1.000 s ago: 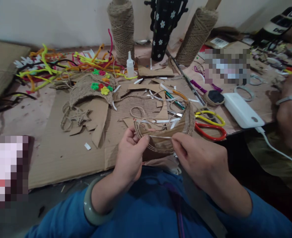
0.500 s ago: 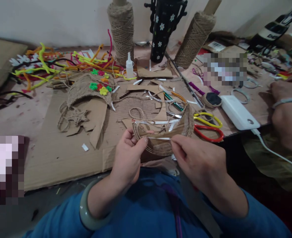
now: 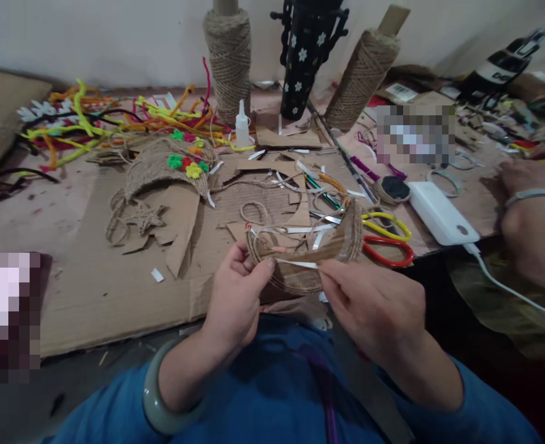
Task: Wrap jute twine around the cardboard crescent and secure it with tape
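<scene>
My left hand (image 3: pixel 236 296) is closed on the left end of a curved, twine-edged cardboard piece (image 3: pixel 353 237), its thumb on the inner face. My right hand (image 3: pixel 378 299) pinches the right end of a narrow white strip (image 3: pixel 297 264), which stretches across the inside of that piece to my left thumb. Clear shiny patches, perhaps tape, show on the inner face. Just beyond lie loose twine (image 3: pixel 256 213) and scissors with one yellow handle (image 3: pixel 395 223) and one red handle (image 3: pixel 392 251). My fingertips under the piece are mostly hidden.
A twine-covered piece with felt flowers (image 3: pixel 161 163) and a twine star (image 3: pixel 145 217) lie at left, near colourful pipe cleaners (image 3: pixel 91 123). Behind stand twine spools (image 3: pixel 228 68), a glue bottle (image 3: pixel 242 126) and a black tumbler (image 3: pixel 300 61). A white power bank (image 3: pixel 443 213) and another person's hand (image 3: pixel 531 179) are at right.
My right hand has shifted slightly downward, and more of the white strip shows between my hands. My left hand keeps its hold. The view has shifted a little.
</scene>
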Tool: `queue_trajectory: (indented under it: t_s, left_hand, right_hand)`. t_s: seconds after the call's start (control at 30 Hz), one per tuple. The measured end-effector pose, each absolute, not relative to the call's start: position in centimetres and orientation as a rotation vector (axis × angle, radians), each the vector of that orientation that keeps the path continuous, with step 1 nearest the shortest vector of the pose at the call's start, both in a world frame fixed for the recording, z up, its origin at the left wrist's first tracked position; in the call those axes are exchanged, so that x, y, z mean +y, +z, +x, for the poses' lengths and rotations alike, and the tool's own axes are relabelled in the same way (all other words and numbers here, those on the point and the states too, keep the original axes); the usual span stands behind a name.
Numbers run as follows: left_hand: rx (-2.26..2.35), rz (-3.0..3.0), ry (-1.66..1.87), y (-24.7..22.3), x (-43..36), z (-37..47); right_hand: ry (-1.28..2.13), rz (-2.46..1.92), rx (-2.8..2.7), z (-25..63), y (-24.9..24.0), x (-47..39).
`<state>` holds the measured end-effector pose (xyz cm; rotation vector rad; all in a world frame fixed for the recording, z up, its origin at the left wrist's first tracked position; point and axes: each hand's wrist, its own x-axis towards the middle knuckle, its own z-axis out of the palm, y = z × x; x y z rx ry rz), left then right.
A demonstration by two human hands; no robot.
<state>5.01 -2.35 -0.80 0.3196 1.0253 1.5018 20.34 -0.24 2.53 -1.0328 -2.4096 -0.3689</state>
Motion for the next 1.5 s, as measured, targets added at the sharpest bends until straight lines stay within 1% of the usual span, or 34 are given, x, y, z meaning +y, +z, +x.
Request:
queue_trajectory:
  t_s: [0.3,0.63,0.9,1.07,1.27,1.5]
  left_hand:
    - [0.929,0.319,1.43,-0.3,-2.5,4.4]
    - [0.865,0.364,1.305,-0.2,-2.8,4.3]
    - [0.87,0.342,1.326,-0.4,-2.8,3.9]
    - [0.875,0.333,1.323,-0.5,-2.5,3.7]
    - [0.885,0.303,1.277,-0.3,-2.3,3.2]
    - [0.899,0.282,1.201,0.1,-2.4,2.6]
  right_hand:
    - [-0.355,-0.974,-2.45,20.9,2.6,-0.8]
    - [-0.283,-1.231,-2.407,21.1,3.4,-1.0]
    - [-0.389,-1.284,-2.362,21.6,3.4,-0.7]
    - [-0.5,-1.102,-2.381,21.8,3.9,-0.8]
    - [-0.381,-0.859,-2.541,22.2,3.9,-0.8]
    - [-0.369,-0.705,-2.64,22.2,4.1,-0.7]
